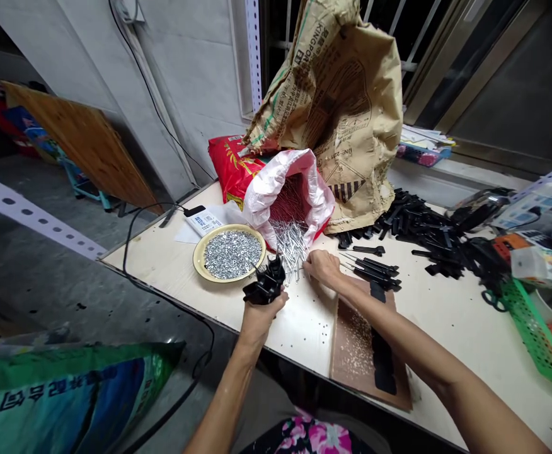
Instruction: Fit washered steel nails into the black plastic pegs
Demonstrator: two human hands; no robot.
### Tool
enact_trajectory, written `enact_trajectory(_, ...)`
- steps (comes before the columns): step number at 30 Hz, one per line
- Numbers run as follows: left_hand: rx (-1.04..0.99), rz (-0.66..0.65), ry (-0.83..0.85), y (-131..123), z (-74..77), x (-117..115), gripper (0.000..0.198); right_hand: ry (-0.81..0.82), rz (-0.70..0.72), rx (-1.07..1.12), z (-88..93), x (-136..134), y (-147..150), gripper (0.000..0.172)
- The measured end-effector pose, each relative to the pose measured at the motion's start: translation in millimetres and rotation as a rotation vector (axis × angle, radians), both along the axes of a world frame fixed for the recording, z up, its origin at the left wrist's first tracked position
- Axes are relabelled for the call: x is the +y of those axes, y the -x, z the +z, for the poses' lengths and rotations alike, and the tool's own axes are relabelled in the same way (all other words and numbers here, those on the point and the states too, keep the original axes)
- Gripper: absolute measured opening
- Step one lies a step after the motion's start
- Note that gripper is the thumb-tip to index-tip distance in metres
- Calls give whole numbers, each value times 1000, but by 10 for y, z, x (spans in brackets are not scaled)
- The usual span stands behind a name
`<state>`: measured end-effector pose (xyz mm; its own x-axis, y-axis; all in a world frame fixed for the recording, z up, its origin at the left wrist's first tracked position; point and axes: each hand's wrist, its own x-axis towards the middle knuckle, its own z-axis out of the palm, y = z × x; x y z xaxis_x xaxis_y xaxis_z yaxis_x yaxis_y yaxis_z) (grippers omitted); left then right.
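Observation:
My left hand [261, 315] is closed round a bunch of black plastic parts [267, 282], held upright above the table's front edge. My right hand [324, 268] rests on the table with curled fingers, at the right edge of a heap of thin metal pins [291, 243]. Whether a pin is between its fingertips is hidden. The pins spill from the mouth of a white-lined red bag [257, 195]. Left of them, a yellow bowl [199, 268] holds many small silvery metal pieces [232, 254]. Several black-handled pieces with thin metal shafts [373, 271] lie right of my right hand.
Beneath my right forearm lies a brown board [351, 353] with a black strip and pale crumbs. A pile of black plastic parts [422, 230] spreads at the back right, near a green basket [534, 334]. A big paper sack [351, 126] stands behind. A cable [127, 252] hangs over the left edge.

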<state>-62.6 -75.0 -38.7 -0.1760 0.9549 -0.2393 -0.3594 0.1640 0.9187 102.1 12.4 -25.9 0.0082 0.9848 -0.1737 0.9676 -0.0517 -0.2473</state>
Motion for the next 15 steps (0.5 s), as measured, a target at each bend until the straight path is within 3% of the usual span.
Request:
enact_trajectory(3, -176, -47, 0, 45, 13, 42, 47, 30, -8, -3, 109, -9, -96, 19)
enact_trajectory(5, -227, -58, 43, 76, 8, 67, 51, -10, 30, 52, 224, -64, -167, 34)
enact_trajectory(8, -247, -71, 81, 84, 1, 71, 51, -225, 166, 390, 469, -194, -160, 54)
enact_trajectory(12, -293, -123, 144, 28, 30, 38, 50, -456, 279, 907, 774, -348, 115, 43)
enact_trajectory(15, -231, -125, 164, -21, 53, 21, 46, -526, 309, 1059, 851, -388, 339, 35)
